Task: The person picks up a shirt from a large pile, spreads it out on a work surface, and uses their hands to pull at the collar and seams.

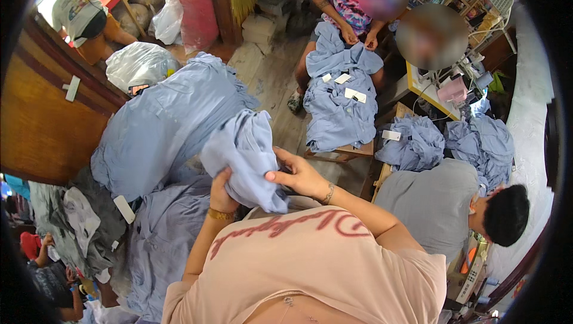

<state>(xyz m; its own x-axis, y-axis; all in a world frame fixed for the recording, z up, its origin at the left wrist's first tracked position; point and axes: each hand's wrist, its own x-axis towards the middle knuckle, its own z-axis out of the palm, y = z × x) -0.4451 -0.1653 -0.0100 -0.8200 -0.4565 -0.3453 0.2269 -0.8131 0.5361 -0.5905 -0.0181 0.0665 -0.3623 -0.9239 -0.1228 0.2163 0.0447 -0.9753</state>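
In front of my chest I hold a bunched light blue garment [242,154] with both hands. My left hand [222,193] is closed on its lower left edge, the fingers partly hidden by the cloth. My right hand [300,173] grips its right side, thumb towards me and fingertips behind the fabric. Just beyond and to the left rises a large heap of matching blue garments [161,124]. More blue cloth [167,234] lies below that heap, beside my left forearm. The held garment is folded over itself, so its exact kind is unclear.
Across from me a seated person handles blue cloth [337,55] above a tagged stack [340,112] on a wooden bench [340,154]. At right, someone in grey [427,204] bends near more blue garments [412,142]. Grey clothes [59,222] lie left; plastic sacks [200,11] stand behind.
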